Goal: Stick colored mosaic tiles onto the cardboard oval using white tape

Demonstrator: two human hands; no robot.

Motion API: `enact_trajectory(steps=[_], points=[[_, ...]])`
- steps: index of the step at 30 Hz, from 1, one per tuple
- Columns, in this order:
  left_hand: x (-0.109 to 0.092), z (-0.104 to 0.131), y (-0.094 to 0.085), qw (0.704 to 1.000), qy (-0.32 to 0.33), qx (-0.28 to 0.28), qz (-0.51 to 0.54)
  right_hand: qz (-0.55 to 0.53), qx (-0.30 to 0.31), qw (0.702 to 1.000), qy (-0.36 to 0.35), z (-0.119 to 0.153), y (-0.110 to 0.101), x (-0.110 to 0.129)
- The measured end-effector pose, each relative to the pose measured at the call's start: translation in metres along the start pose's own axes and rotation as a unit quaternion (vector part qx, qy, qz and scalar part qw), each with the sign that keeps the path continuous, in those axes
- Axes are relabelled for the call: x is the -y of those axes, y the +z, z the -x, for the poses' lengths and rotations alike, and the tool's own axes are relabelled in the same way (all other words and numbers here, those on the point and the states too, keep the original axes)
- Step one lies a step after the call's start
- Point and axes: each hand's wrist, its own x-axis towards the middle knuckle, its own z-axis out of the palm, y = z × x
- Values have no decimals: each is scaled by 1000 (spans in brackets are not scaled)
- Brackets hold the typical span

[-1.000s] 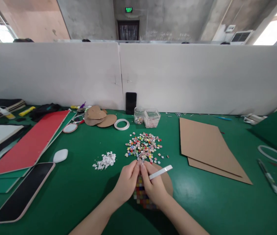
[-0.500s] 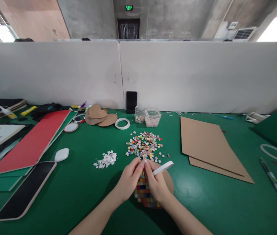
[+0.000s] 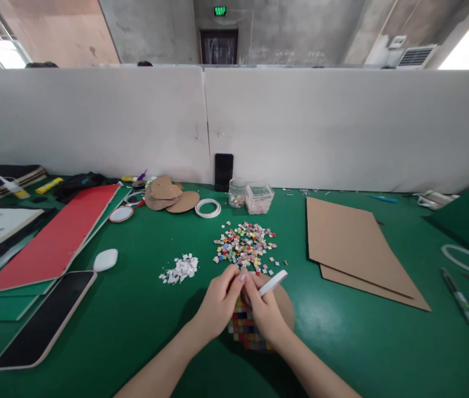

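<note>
Fingertips of both my hands meet above a round cardboard disc (image 3: 286,304), partly covered with rows of small coloured mosaic tiles (image 3: 242,329). My left hand (image 3: 215,304) is closed in a pinch; whatever lies between its thumb and finger is too small to make out. My right hand (image 3: 266,312) is closed too, with a white flat-ended stick-like tool (image 3: 274,282) held in it, its end pointing up to the right. Just beyond the fingers lies a heap of loose mosaic tiles (image 3: 244,243). White paper scraps (image 3: 182,268) are piled to the left.
At the back stand a clear cup (image 3: 237,193), a clear box (image 3: 259,199) and an upright phone (image 3: 224,172). Tape roll (image 3: 207,215) and cardboard discs (image 3: 182,203) lie left of them. Cardboard sheets (image 3: 346,243) lie right; a dark phone (image 3: 47,320) and red board (image 3: 56,243) left.
The white tool's end has shifted slightly left and down with my right hand's small turn. My fingertips stay together over the disc.
</note>
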Motion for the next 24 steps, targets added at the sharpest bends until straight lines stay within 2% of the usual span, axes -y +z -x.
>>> enact_trajectory(steps=[7, 17, 24], points=[[1, -1, 1, 1000, 8, -16, 0, 64, 9, 997, -50, 0, 3, -4], [13, 0, 2, 989, 10, -31, -145, 149, 24, 987, -56, 0, 1, -11], [8, 0, 3, 999, -6, -21, -43, 203, 5, 978, -48, -6, -1, -11]])
